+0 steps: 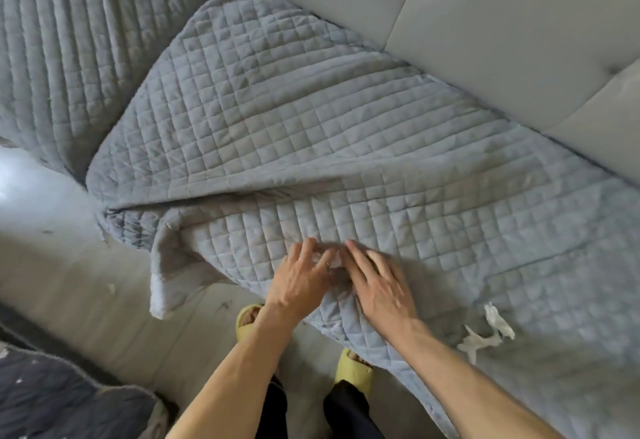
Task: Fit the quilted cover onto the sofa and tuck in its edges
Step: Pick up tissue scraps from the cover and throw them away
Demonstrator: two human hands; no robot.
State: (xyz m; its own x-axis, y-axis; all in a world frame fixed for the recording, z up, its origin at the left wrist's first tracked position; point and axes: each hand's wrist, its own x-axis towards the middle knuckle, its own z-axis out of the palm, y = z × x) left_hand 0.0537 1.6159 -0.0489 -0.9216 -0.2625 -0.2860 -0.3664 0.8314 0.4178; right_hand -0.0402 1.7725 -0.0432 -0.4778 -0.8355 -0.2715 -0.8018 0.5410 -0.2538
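A grey quilted cover (294,119) lies spread over the sofa seat, with a long fold running across it and a loose corner (162,286) hanging off the front edge toward the floor. The sofa's plain grey back cushions (485,22) rise behind it. My left hand (301,279) and my right hand (377,282) lie side by side on the cover near the front edge, fingers spread and fairly straight, pressing on the fabric. A small pale scrap shows between the fingertips; whether either hand pinches it I cannot tell.
A second quilted cover (69,40) drapes the armrest section at the left. White scraps of paper or tissue (485,334) lie on the cover at the right. A dark rug (52,400) covers the floor at the lower left. My feet in yellow slippers (353,372) stand against the sofa front.
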